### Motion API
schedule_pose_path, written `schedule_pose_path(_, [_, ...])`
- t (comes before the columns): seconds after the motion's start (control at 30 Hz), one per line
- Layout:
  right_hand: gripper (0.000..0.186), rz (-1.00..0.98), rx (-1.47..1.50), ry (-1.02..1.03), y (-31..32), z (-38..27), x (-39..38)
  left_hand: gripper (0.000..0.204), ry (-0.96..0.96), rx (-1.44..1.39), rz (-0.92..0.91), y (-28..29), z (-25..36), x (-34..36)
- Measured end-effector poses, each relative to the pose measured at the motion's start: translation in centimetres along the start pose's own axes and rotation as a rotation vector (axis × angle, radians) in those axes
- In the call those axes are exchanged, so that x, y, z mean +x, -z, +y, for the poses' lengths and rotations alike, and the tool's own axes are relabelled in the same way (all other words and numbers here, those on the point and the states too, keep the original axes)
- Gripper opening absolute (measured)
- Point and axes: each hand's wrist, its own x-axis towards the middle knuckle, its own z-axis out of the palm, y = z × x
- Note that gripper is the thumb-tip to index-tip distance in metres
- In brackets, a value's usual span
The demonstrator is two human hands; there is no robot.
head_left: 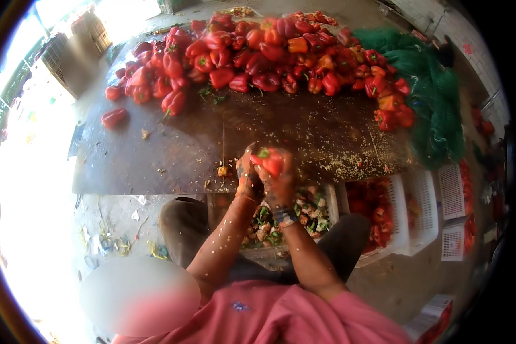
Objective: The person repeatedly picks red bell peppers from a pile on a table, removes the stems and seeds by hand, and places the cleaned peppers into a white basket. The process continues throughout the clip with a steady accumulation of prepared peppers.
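Over the near edge of the dark table [195,149], both my hands come together around a red bell pepper [274,163], its green stem end facing up and left. My left hand [247,175] is closed against the pepper's left side. My right hand [281,186] wraps it from the right and is smeared by motion. Whether a tool is in either hand, I cannot make out. Pale seeds cling to my forearms. Below the hands, between my knees, a crate [272,250] holds green and pale pepper cores.
A large heap of red peppers [258,54] covers the far side of the table, with one pepper [114,118] apart at left. Green netting [436,97] hangs over the right end. White crates [421,212] stand at right, one holding red pepper pieces [378,218]. Seeds litter the tabletop.
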Motion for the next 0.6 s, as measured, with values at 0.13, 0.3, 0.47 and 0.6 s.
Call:
schedule_pose_path(0.13, [0.051,-0.142,-0.254,0.363,3.0,-2.5,-0.5,0.042,0.199,-0.196,-0.357,1.5,-1.7,-0.1])
schedule_pose_path(0.3, [0.041,0.021,0.798,-0.461,8.1,1.4,-0.4,0.036,0.191,0.258,-0.333,-4.3,0.9,-3.0])
schedule_pose_path(0.47, [0.052,-0.392,0.743,-0.475,12.2,7.0,-0.5,0.049,0.125,0.661,-0.84,-6.5,4.8,-5.0])
schedule_pose_path(0.6, [0.042,-0.256,0.808,-0.377,11.7,6.1,-1.8,0.038,-0.389,1.251,-0.817,-7.7,4.6,-5.0])
